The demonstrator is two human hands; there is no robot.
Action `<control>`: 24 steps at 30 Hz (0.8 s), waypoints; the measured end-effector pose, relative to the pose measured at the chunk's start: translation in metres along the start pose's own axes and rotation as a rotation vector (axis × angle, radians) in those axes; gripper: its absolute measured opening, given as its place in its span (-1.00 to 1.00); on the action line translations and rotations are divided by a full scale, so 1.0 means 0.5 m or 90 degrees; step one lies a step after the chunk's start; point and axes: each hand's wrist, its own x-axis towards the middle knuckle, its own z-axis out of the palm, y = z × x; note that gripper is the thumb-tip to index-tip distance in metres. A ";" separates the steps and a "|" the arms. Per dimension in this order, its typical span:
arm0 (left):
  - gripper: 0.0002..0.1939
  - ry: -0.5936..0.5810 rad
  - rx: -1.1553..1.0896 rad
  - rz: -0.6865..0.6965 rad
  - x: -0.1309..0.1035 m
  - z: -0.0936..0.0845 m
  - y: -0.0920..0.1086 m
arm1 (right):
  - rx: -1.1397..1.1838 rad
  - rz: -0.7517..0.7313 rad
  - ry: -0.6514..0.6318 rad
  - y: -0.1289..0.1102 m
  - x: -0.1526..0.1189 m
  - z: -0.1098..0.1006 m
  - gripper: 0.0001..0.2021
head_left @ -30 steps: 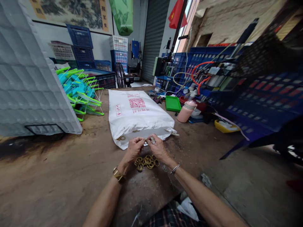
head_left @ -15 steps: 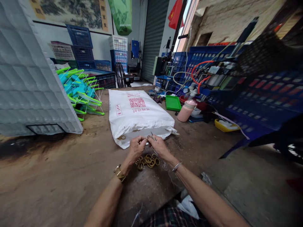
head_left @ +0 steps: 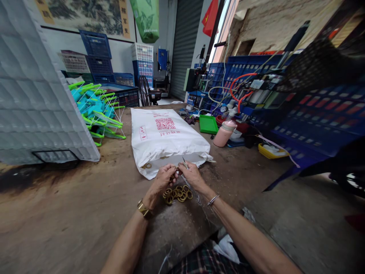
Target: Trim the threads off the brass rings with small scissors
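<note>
Near the bench's front edge, left hand (head_left: pixel 163 179) and right hand (head_left: pixel 192 176) pinched perhaps one ring together, above the brass rings (head_left: pixel 177 194), handy for picking.

Left hand (head_left: pixel 163 179) and right hand (head_left: pixel 193 176) meet, fingers pinched.

A small workshop or light-assembly shed. A worn wooden workbench (head_left: pixel 71 213) carries a white printed sack (head_left: pixel 167 137), a pile of brass-coloured rings (head_left: pixel 177 194) and a heap of green and blue plastic parts (head_left: pixel 95 108). Stacked blue plastic crates (head_left: pixel 97 53) line the walls; machinery with orange hoses (head_left: pixel 242 85) stands at right, near a grey roller shutter (head_left: pixel 186 45).
</note>
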 end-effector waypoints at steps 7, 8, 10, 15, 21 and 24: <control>-0.64 -0.002 -0.024 0.036 0.000 0.000 0.000 | -0.095 -0.023 0.034 0.007 0.005 -0.012 -0.70; -0.64 -0.001 -0.021 0.043 0.000 0.001 0.001 | -0.143 -0.037 0.032 0.008 0.003 -0.015 -0.71; -0.64 0.002 -0.012 0.058 0.001 0.002 0.001 | -0.240 -0.075 0.002 0.009 -0.003 -0.020 -0.74; -0.64 0.013 0.027 0.076 0.003 0.004 -0.004 | -0.416 -0.104 -0.068 -0.001 -0.018 -0.021 -0.83; -0.63 0.018 0.074 0.092 0.009 0.003 -0.012 | -0.442 -0.112 -0.088 0.003 -0.017 -0.022 -0.83; -0.64 0.015 0.100 0.125 0.008 0.002 -0.011 | -0.437 -0.115 -0.097 0.007 -0.015 -0.022 -0.83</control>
